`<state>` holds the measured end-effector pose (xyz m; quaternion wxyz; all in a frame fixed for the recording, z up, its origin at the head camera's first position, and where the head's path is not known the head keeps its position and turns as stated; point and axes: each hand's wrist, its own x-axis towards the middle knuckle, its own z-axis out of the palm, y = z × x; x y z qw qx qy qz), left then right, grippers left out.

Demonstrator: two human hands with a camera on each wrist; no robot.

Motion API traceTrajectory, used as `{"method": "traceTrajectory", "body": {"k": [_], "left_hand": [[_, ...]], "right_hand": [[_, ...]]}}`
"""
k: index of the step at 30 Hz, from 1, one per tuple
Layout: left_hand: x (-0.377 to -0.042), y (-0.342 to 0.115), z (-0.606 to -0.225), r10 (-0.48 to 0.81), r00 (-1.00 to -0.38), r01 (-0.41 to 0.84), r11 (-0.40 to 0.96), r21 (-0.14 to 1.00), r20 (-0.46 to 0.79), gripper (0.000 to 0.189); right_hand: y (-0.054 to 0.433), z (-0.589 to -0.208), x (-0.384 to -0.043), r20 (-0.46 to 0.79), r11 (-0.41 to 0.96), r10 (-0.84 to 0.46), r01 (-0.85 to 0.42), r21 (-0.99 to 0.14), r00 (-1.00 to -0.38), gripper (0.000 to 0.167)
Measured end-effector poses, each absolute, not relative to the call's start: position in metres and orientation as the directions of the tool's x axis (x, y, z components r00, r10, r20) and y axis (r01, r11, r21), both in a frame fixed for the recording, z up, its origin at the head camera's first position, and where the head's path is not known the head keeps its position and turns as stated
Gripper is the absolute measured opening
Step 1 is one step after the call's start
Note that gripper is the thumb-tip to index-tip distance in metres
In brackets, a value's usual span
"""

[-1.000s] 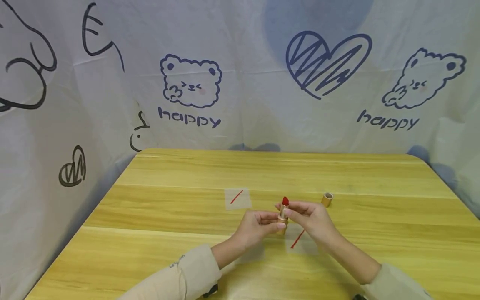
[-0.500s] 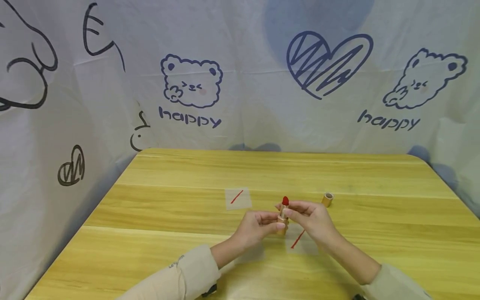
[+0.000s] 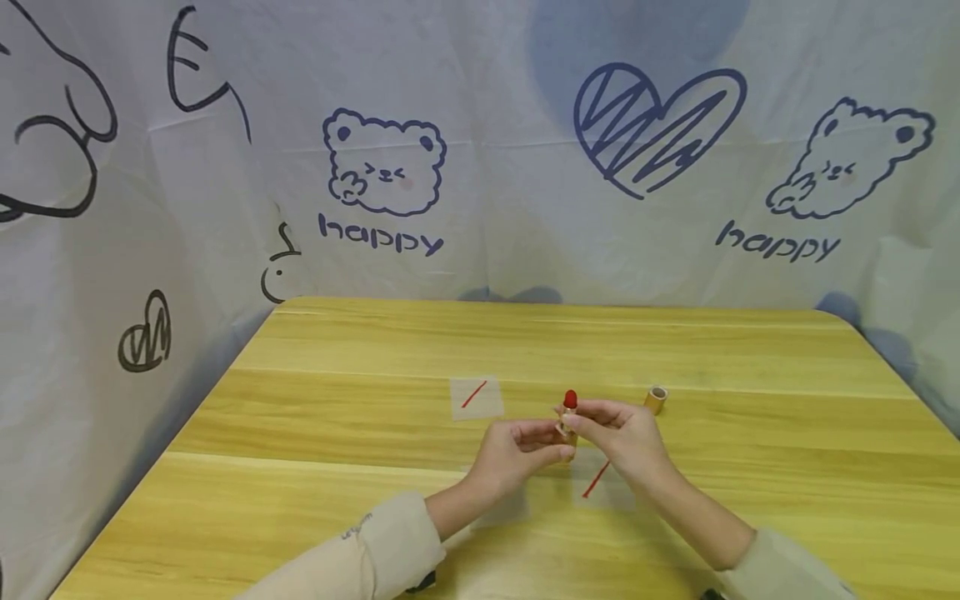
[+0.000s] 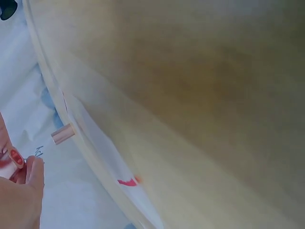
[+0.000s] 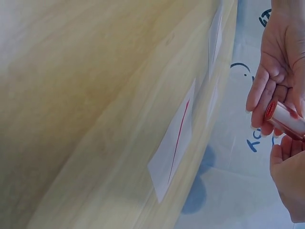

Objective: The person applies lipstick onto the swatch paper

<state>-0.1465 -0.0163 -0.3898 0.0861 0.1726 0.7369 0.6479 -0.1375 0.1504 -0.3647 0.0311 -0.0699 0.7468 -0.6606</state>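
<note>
Both hands are on one gold lipstick (image 3: 570, 400), held upright above the table with its red bullet up. The left hand (image 3: 510, 458) grips the lower gold base between thumb and fingers. Higher up, the right hand (image 3: 630, 437) pinches the tube just under the bullet. The fingers cover much of the tube. In the right wrist view the round red-marked bottom of the lipstick base (image 5: 272, 109) faces the camera. Behind the right hand, the gold cap (image 3: 656, 400) stands on the table, its opening upward.
A paper square (image 3: 477, 398) with a red stroke lies left of the hands. Another marked paper (image 3: 603, 487) is partly under the right hand. A third paper (image 3: 504, 510) lies beneath the left forearm. Drawn-on white cloth (image 3: 510, 208) hangs behind the wooden table (image 3: 337, 417).
The lipstick has turned slightly between the fingers, and its bullet now looks rounder and a little higher. Both hands keep nearly the same place and hold.
</note>
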Motion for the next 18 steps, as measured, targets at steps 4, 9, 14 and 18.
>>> {"method": "traceTrajectory", "body": {"k": [4,9,14,18], "left_hand": [[-0.1456,-0.0133,-0.3902,0.336,-0.933,0.169,0.105,0.980,0.125,0.026],[-0.1449,-0.0116,-0.3891,0.319,-0.938,0.177,0.107,0.978,0.135,0.026],[-0.1456,-0.0118,-0.3880,0.324,-0.938,0.171,0.127,0.977,0.122,0.022],[-0.1464,-0.0126,-0.3882,0.338,-0.934,0.168,0.143,0.975,0.111,0.022]], "right_hand": [[0.1481,-0.3647,-0.1377,0.040,0.097,-0.119,-0.052,-0.994,-0.992,0.034],[0.1457,-0.3621,-0.1366,0.035,0.086,-0.103,-0.044,-0.995,-0.994,0.031],[0.1453,-0.3613,-0.1372,0.040,0.098,-0.116,-0.052,-0.994,-0.992,0.035],[0.1466,-0.3625,-0.1388,0.048,0.102,-0.148,-0.063,-0.993,-0.988,0.037]]}}
